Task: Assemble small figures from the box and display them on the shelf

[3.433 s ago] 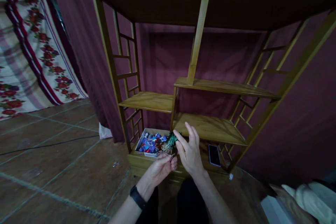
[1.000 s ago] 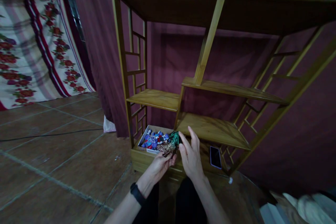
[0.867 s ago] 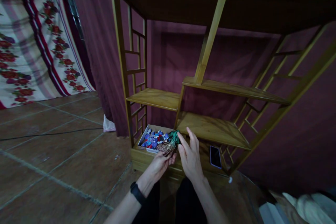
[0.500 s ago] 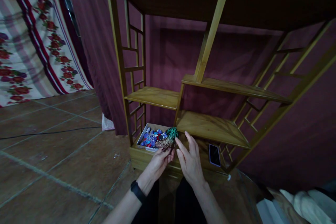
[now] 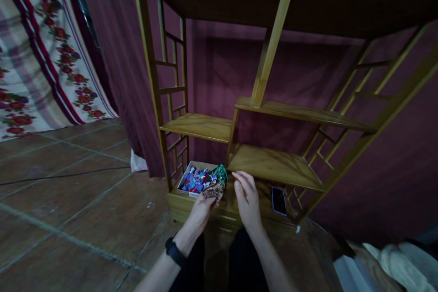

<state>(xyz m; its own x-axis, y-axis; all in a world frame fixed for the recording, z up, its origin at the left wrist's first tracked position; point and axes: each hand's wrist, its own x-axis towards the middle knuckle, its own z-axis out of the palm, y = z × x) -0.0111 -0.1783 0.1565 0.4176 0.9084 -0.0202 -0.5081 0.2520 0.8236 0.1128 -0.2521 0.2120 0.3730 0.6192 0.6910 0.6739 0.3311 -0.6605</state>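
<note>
My left hand (image 5: 201, 213) is closed on a brown and green stringy bundle (image 5: 216, 187), its exact kind unclear. The tan-brown part lies by my fingers and the green strands stick up at the far end. Beside it, a shallow white box (image 5: 183, 181) rests on the shelf unit's low base, filled with small blue, purple and red pieces (image 5: 196, 179). My right hand (image 5: 248, 200) hovers just right of the bundle, fingers stretched out and nothing in them. The bundle hides the right side of the box.
A wooden shelf unit (image 5: 270, 162) with stepped boards stands ahead. On its base, right of my hands, lies a phone (image 5: 278, 200). A maroon curtain (image 5: 126, 77) hangs at left. A black cable (image 5: 68, 175) crosses the tiled floor. Pale cloth (image 5: 393, 262) lies at lower right.
My left hand has shifted slightly left and down, turning the bundle so it sits closer to the box. My right hand has drawn a little away from it.
</note>
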